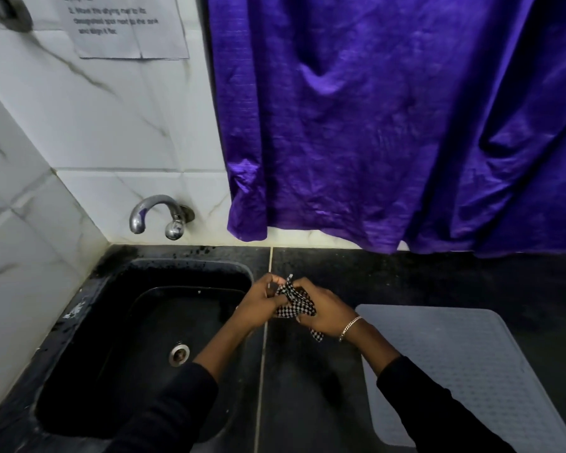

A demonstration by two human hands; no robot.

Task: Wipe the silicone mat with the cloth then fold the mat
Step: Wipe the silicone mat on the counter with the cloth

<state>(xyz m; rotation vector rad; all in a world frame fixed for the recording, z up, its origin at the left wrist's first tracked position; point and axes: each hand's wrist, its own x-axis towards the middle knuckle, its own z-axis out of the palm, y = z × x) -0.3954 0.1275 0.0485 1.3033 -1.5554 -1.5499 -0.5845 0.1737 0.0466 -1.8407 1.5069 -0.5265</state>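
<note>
Black counter (pixel 307 371), both hands, left hand (pixel 262 304), right hand (pixel 324 313), gripping checkered cloth (pixel 296 304), grey mat (pixel 464 371) just right.

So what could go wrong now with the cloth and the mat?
1. Both hands, left and right, bunch the checked cloth right by the sink edge, so it might slip and drop into the basin.
2. A crumpled cloth may miss parts of the bumpy grey mat.
3. The mat reaches the counter's front edge, so hard wiping might push it off.
</note>
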